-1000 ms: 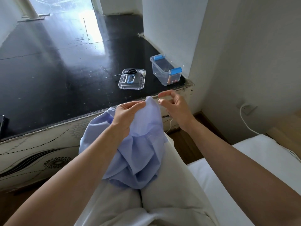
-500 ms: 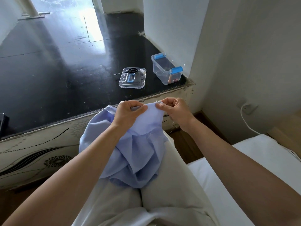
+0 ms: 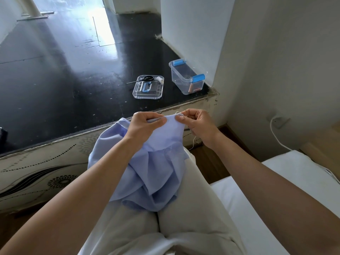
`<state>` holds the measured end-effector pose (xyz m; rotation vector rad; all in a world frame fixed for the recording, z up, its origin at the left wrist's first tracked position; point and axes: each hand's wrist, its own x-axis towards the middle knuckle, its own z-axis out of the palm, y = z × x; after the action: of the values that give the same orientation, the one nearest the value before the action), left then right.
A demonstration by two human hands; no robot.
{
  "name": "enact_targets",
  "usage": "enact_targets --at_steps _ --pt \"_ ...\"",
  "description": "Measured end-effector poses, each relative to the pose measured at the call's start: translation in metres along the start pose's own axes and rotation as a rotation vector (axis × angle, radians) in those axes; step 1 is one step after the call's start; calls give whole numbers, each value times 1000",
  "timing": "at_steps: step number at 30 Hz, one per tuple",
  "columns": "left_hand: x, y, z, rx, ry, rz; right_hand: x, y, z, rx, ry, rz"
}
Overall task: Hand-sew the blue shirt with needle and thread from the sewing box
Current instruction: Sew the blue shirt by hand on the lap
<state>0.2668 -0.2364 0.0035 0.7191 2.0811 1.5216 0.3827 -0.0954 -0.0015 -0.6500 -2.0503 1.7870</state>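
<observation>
Black and glossy, a raised platform point(image 3: 70, 74) fills the far side of the room, and white walls close it off on the right. In front of it the blue shirt point(image 3: 152, 173) lies bunched on the person's lap, over pale trousers point(image 3: 193, 208), with its upper edge lifted between both hands. The left hand point(image 3: 145, 125) pinches that top fold between thumb and fingers. The right hand point(image 3: 197, 124) has its fingers curled and nips the same edge just beside the left. A thin white thread point(image 3: 193, 142) hangs below the right wrist, and a short loose end shows above the right fingertips. The needle is too small to make out.

Beyond the hands, near the platform's front right corner, stands the clear sewing box point(image 3: 179, 79) with blue latches, close to the wall. Its clear lid point(image 3: 156, 93) lies flat just left of it, carrying black scissors point(image 3: 146, 78) and a white spool point(image 3: 160, 79) at its far edge. To the right, a white cable point(image 3: 276, 137) runs from a wall socket point(image 3: 279, 120) down to a white mattress point(image 3: 276, 183).
</observation>
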Motion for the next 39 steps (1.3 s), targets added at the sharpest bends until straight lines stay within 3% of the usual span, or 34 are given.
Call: enact_targets --at_steps 15,21,28,39 --pt "-2 5 4 -25 12 -3 -1 1 -2 1 -3 -1" --pt "-2 6 5 -16 25 27 4 0 -12 0 88 30" --pt "1 5 4 -98 -24 2 2 3 -13 -180 -90 -294" --pt "2 4 4 -37 -13 53 5 14 -14 -231 -143 -365"
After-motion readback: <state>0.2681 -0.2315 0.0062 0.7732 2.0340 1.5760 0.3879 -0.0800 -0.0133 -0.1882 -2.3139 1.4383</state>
